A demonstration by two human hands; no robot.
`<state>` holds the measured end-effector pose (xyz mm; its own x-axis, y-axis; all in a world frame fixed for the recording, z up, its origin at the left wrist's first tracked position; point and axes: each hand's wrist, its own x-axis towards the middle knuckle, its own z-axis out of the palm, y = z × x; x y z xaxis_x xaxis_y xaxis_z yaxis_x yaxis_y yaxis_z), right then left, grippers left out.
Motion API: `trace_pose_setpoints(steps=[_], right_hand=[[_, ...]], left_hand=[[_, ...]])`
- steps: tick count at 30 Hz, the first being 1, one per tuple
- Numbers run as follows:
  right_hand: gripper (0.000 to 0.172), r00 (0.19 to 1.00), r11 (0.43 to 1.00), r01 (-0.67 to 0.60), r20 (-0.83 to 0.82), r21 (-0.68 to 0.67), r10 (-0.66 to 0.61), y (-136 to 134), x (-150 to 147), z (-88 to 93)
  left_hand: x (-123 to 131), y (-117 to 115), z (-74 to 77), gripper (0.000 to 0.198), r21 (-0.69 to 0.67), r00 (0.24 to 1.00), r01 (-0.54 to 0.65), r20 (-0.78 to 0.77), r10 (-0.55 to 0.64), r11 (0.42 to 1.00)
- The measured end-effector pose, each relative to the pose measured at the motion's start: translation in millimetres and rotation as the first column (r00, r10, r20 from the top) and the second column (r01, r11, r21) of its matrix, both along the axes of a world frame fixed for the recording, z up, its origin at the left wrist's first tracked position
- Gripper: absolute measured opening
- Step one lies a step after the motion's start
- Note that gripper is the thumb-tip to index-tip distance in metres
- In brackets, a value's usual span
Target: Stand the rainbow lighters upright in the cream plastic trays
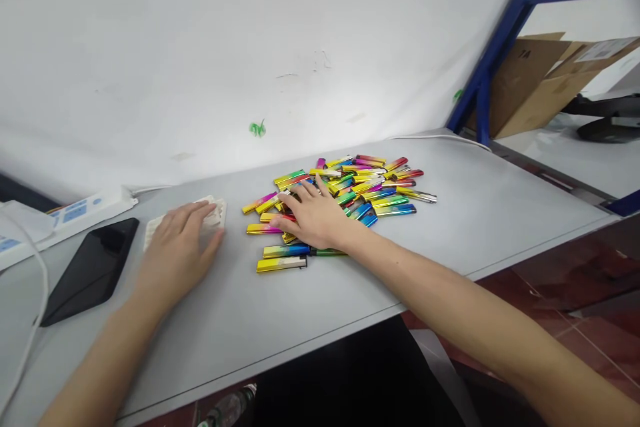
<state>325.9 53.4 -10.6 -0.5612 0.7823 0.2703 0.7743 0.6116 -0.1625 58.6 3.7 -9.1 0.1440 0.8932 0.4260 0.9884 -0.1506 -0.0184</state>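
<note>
- We see a pale, scuffed wall (320, 33) behind a grey surface (215, 340) that runs the width of the view.
- At the far left, we find a white cable (43, 280) curving down over the surface, near a white box with blue print (75, 210).
- Beside these we see a black phone (93, 270) lying flat, screen upward.
- Next to it we see a small white tray (220, 213), mostly hidden under the left hand (180, 243); its grip is loose, fingers stretched over the tray and thumb apart.
- Below the surface's near edge, we glimpse a clear bottle (233, 407).
- Right of the tray, we see many shiny lighters (347, 198) in a loose heap on the surface, in yellow, green, blue, red and purple; some overlap and a few lie at the near side.
- Over the heap's left part we see the right hand (315, 217), its grip released, fingers spread across the lighters.
- Farther right, we notice a thin white cord (450, 137) along the wall, then a blue metal frame (483, 73).
- Beyond the frame, we see brown cardboard boxes (530, 90).
</note>
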Motion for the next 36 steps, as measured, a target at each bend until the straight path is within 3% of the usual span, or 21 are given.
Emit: trace_pose_setpoints(steps=[3,7,12,15,19,36], right_hand=[[0.088,0.998,0.996,0.039,-0.052,0.077,-0.035,-0.4,8.9,16.4],[0.092,0.975,0.974,0.211,-0.087,0.084,-0.204,13.1,45.5,31.8],[0.099,0.926,0.927,0.374,0.048,0.016,-0.374,39.4,109.8,19.2],[0.098,0.903,0.905,0.423,0.112,-0.057,-0.415,50.4,132.8,6.5],[0.094,0.903,0.899,0.423,0.141,-0.113,-0.407,56.7,137.6,-2.4],[0.085,0.909,0.901,0.417,0.08,-0.12,-0.41,59.0,143.4,-2.4]], left_hand=[[38.9,-12.0,6.8,0.058,-0.028,0.979,0.097,0.181,-0.09,0.995],[90.8,-14.8,10.6,0.085,-0.196,0.979,0.183,0.122,-0.161,0.964],[126.8,7.5,7.7,0.096,-0.318,0.994,0.104,0.047,-0.094,0.942],[134.4,23.5,4.6,0.096,-0.377,0.998,0.067,0.045,-0.054,0.924],[136.8,37.5,-0.3,0.095,-0.425,0.998,0.057,0.033,-0.048,0.904],[139.4,59.3,-3.0,0.091,-0.404,0.991,0.132,0.049,-0.123,0.905]])
